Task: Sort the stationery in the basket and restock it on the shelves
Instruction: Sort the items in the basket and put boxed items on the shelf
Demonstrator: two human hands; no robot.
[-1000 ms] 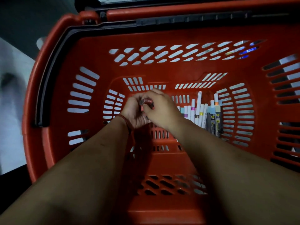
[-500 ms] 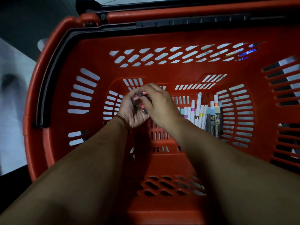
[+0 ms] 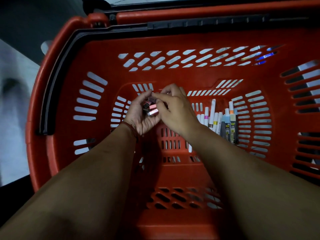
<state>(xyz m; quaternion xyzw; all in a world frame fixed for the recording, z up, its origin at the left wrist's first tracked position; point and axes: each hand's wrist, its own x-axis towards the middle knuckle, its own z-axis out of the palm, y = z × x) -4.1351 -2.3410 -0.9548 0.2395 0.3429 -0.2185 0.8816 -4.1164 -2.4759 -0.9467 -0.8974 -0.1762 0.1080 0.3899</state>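
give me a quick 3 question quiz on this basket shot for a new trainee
1. Which hand cups the small pink-and-black items? A) left B) right C) neither
2. What lies just right of the white markers on the floor of the red basket?
3. True or false: the right hand is holding a marker.

Key
1. A: the left hand cups them, and the right hand pinches at the top one.
2. Dark flat packs.
3. False: every marker lies on the basket floor.
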